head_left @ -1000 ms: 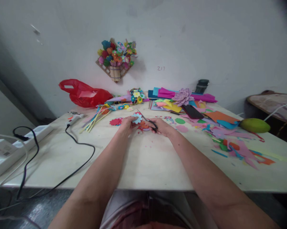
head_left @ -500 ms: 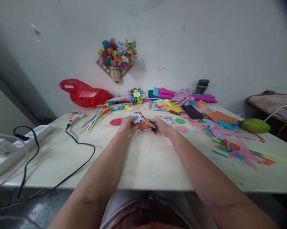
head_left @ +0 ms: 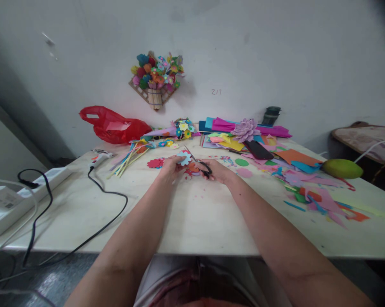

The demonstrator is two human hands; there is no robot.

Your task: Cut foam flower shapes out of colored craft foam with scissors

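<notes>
Between the thumb and fingers of my left hand (head_left: 172, 167) is a light blue paper flower (head_left: 183, 157) with a scalloped edge. My right hand (head_left: 218, 170) is closed around the black handles of a pair of scissors (head_left: 205, 168). The blades point up and to the left, close beside the flower's right edge. On the table left of my left hand lies a red scalloped paper flower (head_left: 155, 163). Small red and orange paper scraps (head_left: 192, 169) are spread under and between my hands. A green paper circle (head_left: 241, 162) and a pink paper circle (head_left: 244, 172) lie to the right.
A glue gun (head_left: 100, 159) with a black cord and a white power strip (head_left: 7, 209) are on the left. A red plastic bag (head_left: 115, 128) sits at the back. Coloured paper (head_left: 297, 157), a phone (head_left: 259, 150) and a green mango-like object (head_left: 342, 168) lie on the right.
The light blue flower has turned or tilted very slightly in my left hand. Otherwise both hands and the scissors stay in nearly the same place.
</notes>
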